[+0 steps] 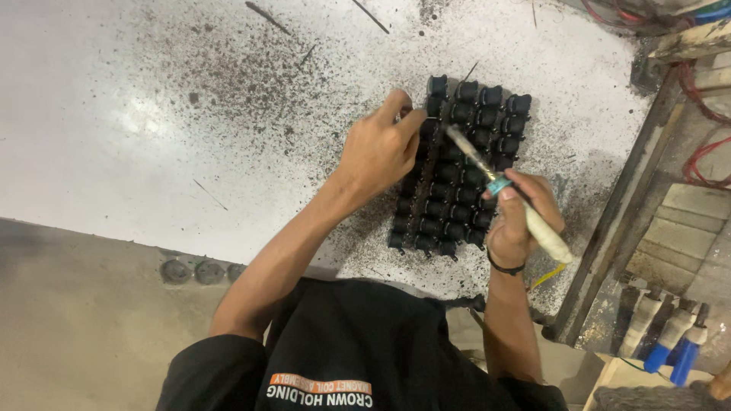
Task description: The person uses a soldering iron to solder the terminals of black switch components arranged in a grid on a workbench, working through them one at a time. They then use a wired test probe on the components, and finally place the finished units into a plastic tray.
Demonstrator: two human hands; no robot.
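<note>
1. Two bare hands work over a block of small black parts point(461, 171) set in tight rows on a white tabletop point(114, 137), towards its right side.
2. The left hand point(378, 148) rests on the upper left edge of the block, its fingers bent and its fingertips point(402, 106) closed together on one of the black parts there; which part exactly cannot be told, as the hand covers it.
3. The right hand point(518, 217) is clamped around a brush point(506, 194) with a pale handle and a teal band near the ferrule, held like a pen.
4. The brush slants up and left from the hand, and its bristle end lies over the middle rows of the block, just beside the left hand.
5. A dark band circles the right wrist.
6. Dark grit and specks are scattered over the tabletop around the block, thickest above and to the left of it.
7. A metal rail point(617, 221) runs along the right edge of the tabletop, with red wires point(704, 160) beyond it.
8. White and blue tool handles point(670, 335) stand at the lower right, well apart from both hands.
</note>
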